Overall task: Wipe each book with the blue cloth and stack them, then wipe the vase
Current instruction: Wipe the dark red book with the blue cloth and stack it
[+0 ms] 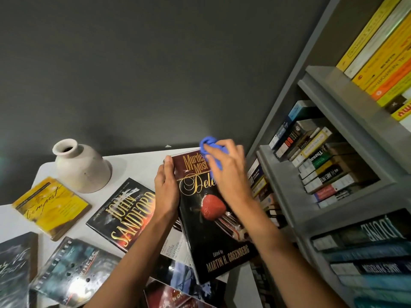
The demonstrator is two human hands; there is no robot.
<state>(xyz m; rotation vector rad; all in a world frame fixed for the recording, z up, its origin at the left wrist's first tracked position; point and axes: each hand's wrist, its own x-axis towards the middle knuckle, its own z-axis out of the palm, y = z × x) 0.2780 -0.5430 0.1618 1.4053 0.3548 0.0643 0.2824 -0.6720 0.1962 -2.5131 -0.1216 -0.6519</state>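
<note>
Right hand (228, 166) clutched the blue cloth (210, 145) on the book (214, 237), lengthwise up-frame, title uppermost; left hand (165, 188) gripped its edge.

Head camera looks down, close above the table (138, 161)

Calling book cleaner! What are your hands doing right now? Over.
Left hand holds strawberry book by its edge. Right hand presses blue cloth on its cover. Vase stands apart, nothing blocking. Over.
</note>
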